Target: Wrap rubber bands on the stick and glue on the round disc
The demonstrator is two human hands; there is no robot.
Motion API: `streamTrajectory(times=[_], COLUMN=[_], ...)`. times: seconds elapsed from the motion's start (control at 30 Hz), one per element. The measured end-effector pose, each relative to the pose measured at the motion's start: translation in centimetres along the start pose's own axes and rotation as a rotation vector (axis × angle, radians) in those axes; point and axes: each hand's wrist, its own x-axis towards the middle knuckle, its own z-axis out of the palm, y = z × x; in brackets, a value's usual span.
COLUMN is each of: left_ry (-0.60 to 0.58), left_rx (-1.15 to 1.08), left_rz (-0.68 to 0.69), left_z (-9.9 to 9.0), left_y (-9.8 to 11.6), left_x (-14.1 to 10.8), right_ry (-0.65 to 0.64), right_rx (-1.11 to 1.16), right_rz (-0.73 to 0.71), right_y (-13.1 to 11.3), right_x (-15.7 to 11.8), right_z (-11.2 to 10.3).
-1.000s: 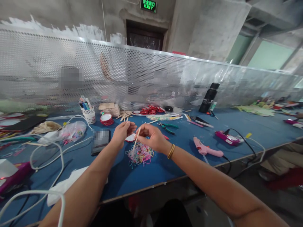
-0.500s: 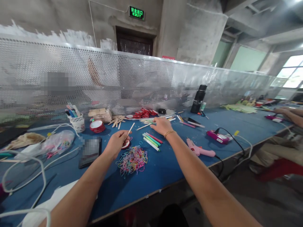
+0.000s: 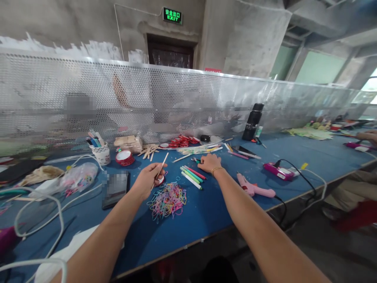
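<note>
1. Between the two hands, on the blue counter (image 3: 206,216), lie capped markers (image 3: 193,177) in green, white and red, just in front of the right hand.
2. Further right sits a pink glue gun (image 3: 253,188), with a purple device (image 3: 279,171) beyond it. A dark phone (image 3: 115,190) lies left of the left forearm.
3. Along the back are a cup of pens (image 3: 101,153), a stack of red-rimmed discs (image 3: 125,157), loose wooden craft sticks (image 3: 149,150) and a black bottle (image 3: 252,122), all before a perforated metal screen (image 3: 176,98).
4. The left hand (image 3: 149,179) pinches a thin pale stick (image 3: 163,162), tilted with its upper end to the right. The tangle of coloured rubber bands (image 3: 167,200) lies near that hand, toward the counter's front edge.
5. The right hand (image 3: 210,163) reaches over the pliers (image 3: 196,160), whose end shows at its fingertips; whether it grips them cannot be told, as the hand covers the rest.
6. One second ago the right hand held the stick above the rubber bands; now the left holds it. Half a second ago the right hand was by the pale strips at the back, with the pliers out of sight.
</note>
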Motion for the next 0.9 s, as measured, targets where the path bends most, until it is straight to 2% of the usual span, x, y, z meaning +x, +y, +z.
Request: streamTrajectory(times=[0.13, 0.33, 0.47, 0.53, 0.67, 0.77, 0.83, 0.9], left_ry=[-0.003, 0.006, -0.009, 0.002, 0.033, 0.123, 0.187, 0.201], left_rx=[0.007, 0.018, -0.008, -0.007, -0.064, -0.214, -0.316, -0.379], left_rz=[0.019, 0.038, 0.082, 0.102, 0.090, 0.093, 0.112, 0.143], left_z=[0.0, 0.0, -0.2, -0.3, -0.2, -0.2, -0.3, -0.4], left_y=[-0.1, -0.4, -0.3, -0.1, 0.2, 0.6, 1.1, 1.5], left_x=[0.0, 0.3, 0.2, 0.1, 0.1, 0.3, 0.4, 0.4], right_ry=[0.066, 0.100, -0.036, -0.084, -0.350, -0.504, -0.527, -0.508], right_rx=[0.194, 1.061, 1.396, 1.460, 1.642, 1.741, 1.764, 1.766], right_rz=[0.068, 0.038, -0.138, -0.230, -0.373, -0.444, -0.462, -0.474], right_y=[0.2, -0.2, -0.8, -1.6, -4.2, -6.4, -7.6, -8.5], right_x=[0.2, 0.1, -1.7, -3.0, -5.3, -6.5, -7.2, -7.7], right_z=[-0.5, -2.7, -4.8, -5.5, -5.4, -4.8, -4.6, -4.5])
